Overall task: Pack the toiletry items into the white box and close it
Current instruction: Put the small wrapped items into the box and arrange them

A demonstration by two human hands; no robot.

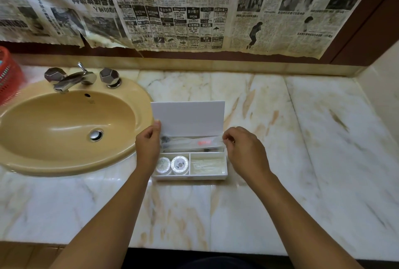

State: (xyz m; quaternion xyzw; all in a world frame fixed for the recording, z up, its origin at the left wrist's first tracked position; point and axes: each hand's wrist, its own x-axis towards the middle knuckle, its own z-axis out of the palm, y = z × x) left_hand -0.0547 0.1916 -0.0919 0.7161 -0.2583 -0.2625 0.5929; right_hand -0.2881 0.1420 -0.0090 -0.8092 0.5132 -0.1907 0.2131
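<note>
**A:** Head-worn view, looking down on a marble counter (280, 128). White box (190, 177) near the middle, just right of a tan sink (64, 130). Hinged lid (187, 117) up, nearly upright, leaning a little toward the wall.

**B:** And the hands?

**A:** Left hand (148, 145) at the lid's left edge, thumb on the front face, fingers curled round behind: a pinch on the lid. Right hand (241, 150) at the box's right end, fingertips drawn together beside the lid's lower right corner. Pinching the lid, the box rim or a wrapper there: cannot tell, blurred.

**B:** Inside the box?

**A:** Three compartments. Long rear one: clear-wrapped items (190, 142), one with a red mark; exact kinds hard to make out. Front left: two round white jars (172, 165), side by side, touching. Front right: flat clear packets (208, 165).

**B:** Anything loose on the counter?

**A:** No toiletry items in view outside the box. Elsewhere: chrome taps (82, 77) behind the sink, a red basket (8, 74) at far left, old newspaper (172, 10) pasted on the wall.

**B:** Step in hand?

**A:** Probably the last: packing seemingly done, closing not yet.

**B:** Next move?

**A:** Likely swinging the lid forward and down on its hinge, both ends level. Worth checking the rear wrappers sit below the rim, lest one catch under the lid. Then a press flat along the front edge.
</note>
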